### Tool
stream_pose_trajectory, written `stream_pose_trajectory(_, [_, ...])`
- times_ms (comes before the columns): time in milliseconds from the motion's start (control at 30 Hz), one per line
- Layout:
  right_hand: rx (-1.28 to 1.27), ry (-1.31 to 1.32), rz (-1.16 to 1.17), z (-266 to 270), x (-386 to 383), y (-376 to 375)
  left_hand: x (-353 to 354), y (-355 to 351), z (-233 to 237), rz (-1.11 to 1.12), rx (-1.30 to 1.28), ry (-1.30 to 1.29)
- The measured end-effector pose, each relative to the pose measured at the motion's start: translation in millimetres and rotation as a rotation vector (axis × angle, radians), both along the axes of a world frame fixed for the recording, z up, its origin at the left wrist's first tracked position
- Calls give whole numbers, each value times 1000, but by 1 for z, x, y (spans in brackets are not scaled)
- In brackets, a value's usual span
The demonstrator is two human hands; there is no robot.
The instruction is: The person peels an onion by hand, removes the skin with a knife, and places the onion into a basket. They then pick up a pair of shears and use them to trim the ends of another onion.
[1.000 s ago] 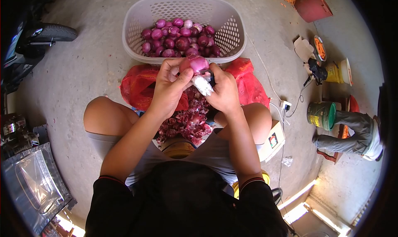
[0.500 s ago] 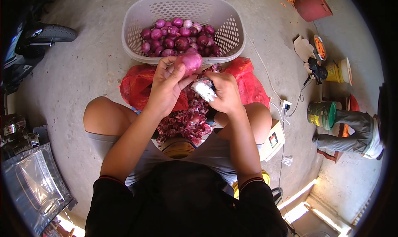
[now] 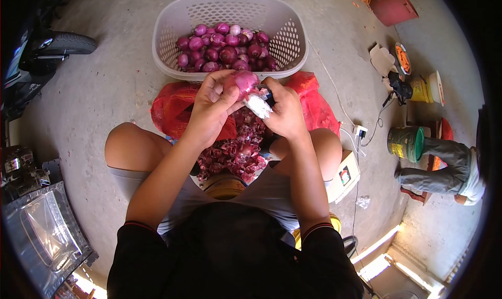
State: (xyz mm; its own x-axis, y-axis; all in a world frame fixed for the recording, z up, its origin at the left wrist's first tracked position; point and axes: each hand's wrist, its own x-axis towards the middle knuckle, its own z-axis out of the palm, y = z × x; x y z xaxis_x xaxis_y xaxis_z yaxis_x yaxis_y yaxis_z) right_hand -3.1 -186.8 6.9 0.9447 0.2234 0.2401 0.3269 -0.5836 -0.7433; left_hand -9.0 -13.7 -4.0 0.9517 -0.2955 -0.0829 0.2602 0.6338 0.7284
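My left hand (image 3: 213, 106) is closed round a red onion (image 3: 242, 83), thumb and fingers on its sides. Against the onion's right side, my right hand (image 3: 285, 108) grips a small tool with a white, wrapped-looking part (image 3: 257, 105) and a dark part. Its kind and edge cannot be made out. Loose purple onion skins (image 3: 233, 155) lie heaped below both hands, between my legs. Just beyond the hands stands a grey plastic basket (image 3: 167, 71) holding many red onions (image 3: 228, 54).
Red mesh sacking (image 3: 170, 108) lies on both sides of the skins. Cables and a socket block (image 3: 360, 131) are on the floor to the right. A person in grey trousers (image 3: 444, 165) is by a green bucket (image 3: 406, 145) at far right. A motorbike wheel (image 3: 68, 43) stands left.
My right hand has brought the tool up against the onion; the two were slightly apart before. The onion has tilted and shifted a little down and right.
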Motion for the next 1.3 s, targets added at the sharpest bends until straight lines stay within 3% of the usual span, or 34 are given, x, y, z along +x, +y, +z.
stream_pose_trajectory(267, [-15, -32, 46, -7, 1, 2, -1, -3, -13, 62, 78, -91])
stream_pose_trajectory(600, [-122, -82, 89, -1, -4, 7, 2, 1, -15, 53, -40, 2])
stream_pose_trajectory(867, [42, -66, 83, -11, 2, -11, 8, 8, -3, 16, -145, 163])
stream_pose_trajectory(1167, [-57, -19, 20, 2, -1, 3, 1, 1, -9, 53, 199, -22])
stream_pose_trajectory(1300, [-102, -57, 46, -2, -3, 6, -1, 1, -14, 51, 188, -6])
